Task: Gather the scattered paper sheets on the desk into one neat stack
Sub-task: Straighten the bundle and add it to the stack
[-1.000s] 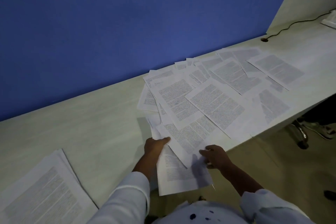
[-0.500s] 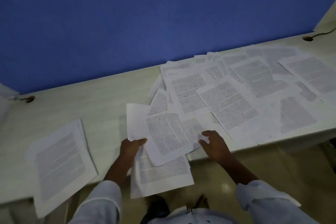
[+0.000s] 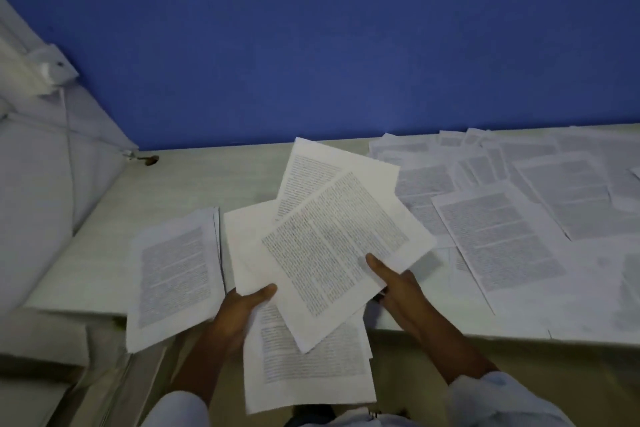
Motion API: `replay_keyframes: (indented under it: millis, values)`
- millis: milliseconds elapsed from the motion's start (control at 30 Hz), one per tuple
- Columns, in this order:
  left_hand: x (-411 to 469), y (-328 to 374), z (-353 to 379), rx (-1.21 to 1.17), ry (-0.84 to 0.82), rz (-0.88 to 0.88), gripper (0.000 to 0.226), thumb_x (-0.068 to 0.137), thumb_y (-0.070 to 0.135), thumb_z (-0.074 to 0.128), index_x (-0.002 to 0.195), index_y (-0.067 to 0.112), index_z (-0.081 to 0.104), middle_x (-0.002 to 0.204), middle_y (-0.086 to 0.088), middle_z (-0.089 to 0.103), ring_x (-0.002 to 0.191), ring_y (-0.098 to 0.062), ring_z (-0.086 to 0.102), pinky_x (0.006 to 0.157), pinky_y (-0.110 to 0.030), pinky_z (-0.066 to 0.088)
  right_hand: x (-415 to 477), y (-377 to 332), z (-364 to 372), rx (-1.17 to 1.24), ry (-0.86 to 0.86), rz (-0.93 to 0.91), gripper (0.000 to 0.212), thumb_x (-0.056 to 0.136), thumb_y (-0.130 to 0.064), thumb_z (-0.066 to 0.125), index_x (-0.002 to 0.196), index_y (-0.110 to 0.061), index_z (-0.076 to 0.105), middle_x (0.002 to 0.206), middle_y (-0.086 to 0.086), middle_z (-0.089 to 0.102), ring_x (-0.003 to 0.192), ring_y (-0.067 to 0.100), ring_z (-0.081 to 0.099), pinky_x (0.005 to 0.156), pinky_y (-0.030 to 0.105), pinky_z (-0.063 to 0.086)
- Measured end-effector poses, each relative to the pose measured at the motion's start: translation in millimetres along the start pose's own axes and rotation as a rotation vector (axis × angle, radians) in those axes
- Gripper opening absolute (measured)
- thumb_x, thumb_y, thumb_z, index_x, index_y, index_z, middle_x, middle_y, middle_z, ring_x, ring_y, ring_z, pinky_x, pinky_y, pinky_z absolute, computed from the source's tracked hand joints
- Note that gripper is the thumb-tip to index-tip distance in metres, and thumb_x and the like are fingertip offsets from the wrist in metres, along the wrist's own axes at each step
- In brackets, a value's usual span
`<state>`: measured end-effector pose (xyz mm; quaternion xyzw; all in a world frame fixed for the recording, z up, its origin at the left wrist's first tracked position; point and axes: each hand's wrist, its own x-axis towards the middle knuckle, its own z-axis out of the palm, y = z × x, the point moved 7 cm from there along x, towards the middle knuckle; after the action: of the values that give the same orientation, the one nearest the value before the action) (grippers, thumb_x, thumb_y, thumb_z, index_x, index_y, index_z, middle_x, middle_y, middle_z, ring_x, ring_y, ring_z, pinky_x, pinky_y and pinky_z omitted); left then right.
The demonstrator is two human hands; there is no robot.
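Both hands hold a loose, fanned bunch of printed sheets point(image 3: 332, 246) lifted over the desk's front edge. My left hand point(image 3: 242, 308) grips the bunch at its lower left, thumb on top. Gripping the right edge of the top sheet is my right hand point(image 3: 398, 284). A neat stack of sheets point(image 3: 173, 274) lies on the desk just left of the bunch, overhanging the front edge. Several scattered sheets point(image 3: 498, 239) cover the desk to the right, overlapping one another.
The pale desk point(image 3: 194, 184) runs along a blue wall point(image 3: 311, 45). A cable hole point(image 3: 151, 159) sits at the back left, with a white cable and plug point(image 3: 55, 73) on the grey side panel. The floor shows below the desk edge.
The bunch has been lifted off the desk and carried left toward the neat stack. My view has swung left, so the scattered sheets now sit at the right.
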<state>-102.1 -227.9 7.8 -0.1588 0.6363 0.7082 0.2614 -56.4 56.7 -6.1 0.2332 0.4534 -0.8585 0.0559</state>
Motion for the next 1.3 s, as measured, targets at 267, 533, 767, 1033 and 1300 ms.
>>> replay_keyframes:
  millis: [267, 533, 767, 1033, 1300]
  values:
    - [7.8, 2.1, 38.1, 0.222, -0.212, -0.074, 0.05, 0.081, 0.026, 0.075, 0.124, 0.004, 0.062, 0.117, -0.018, 0.069, 0.107, -0.033, 0.067, 0.095, -0.046, 0.052, 41.3, -66.2, -14.2, -0.119, 0.075, -0.077, 0.043, 0.089, -0.005, 0.066, 0.131, -0.006, 0.057, 0.128, 0.013, 0.064, 0.111, 0.026, 0.064, 0.104, 0.045, 0.047]
    - [32.3, 38.0, 45.0, 0.186, -0.183, -0.068, 0.046, 0.096, 0.051, 0.042, 0.124, 0.022, 0.062, 0.118, -0.007, 0.071, 0.106, -0.025, 0.069, 0.094, -0.041, 0.052, 37.2, -89.2, -66.0, -0.004, 0.239, -0.138, 0.045, 0.092, -0.008, 0.063, 0.136, -0.009, 0.054, 0.133, 0.01, 0.061, 0.12, 0.027, 0.06, 0.109, 0.047, 0.042]
    - [49.2, 62.2, 57.7, 0.211, -0.229, -0.111, 0.043, 0.093, 0.055, 0.048, 0.111, 0.02, 0.067, 0.101, -0.009, 0.074, 0.088, -0.028, 0.071, 0.071, -0.033, 0.057, 36.0, -57.9, -17.0, -0.034, 0.216, -0.071, 0.031, 0.089, -0.004, 0.064, 0.12, -0.008, 0.066, 0.117, 0.012, 0.07, 0.106, 0.028, 0.067, 0.1, 0.044, 0.049]
    - [60.1, 77.6, 46.5, -0.025, -0.392, -0.173, 0.064, 0.091, 0.066, 0.035, 0.116, 0.019, 0.07, 0.114, -0.009, 0.071, 0.096, -0.024, 0.07, 0.074, -0.031, 0.057, 47.2, -48.2, 40.7, -0.337, 0.285, -0.161, 0.034, 0.095, -0.011, 0.06, 0.128, -0.014, 0.061, 0.122, -0.001, 0.068, 0.108, 0.013, 0.064, 0.097, 0.03, 0.05]
    - [77.8, 116.4, 11.9, 0.065, -0.167, 0.202, 0.025, 0.087, 0.023, 0.071, 0.111, 0.021, 0.069, 0.116, -0.003, 0.071, 0.101, -0.014, 0.07, 0.09, -0.029, 0.053, 57.8, -58.1, 99.3, -0.341, 0.192, -0.253, 0.037, 0.087, -0.032, 0.071, 0.122, -0.022, 0.066, 0.115, -0.006, 0.072, 0.109, 0.013, 0.066, 0.101, 0.036, 0.049]
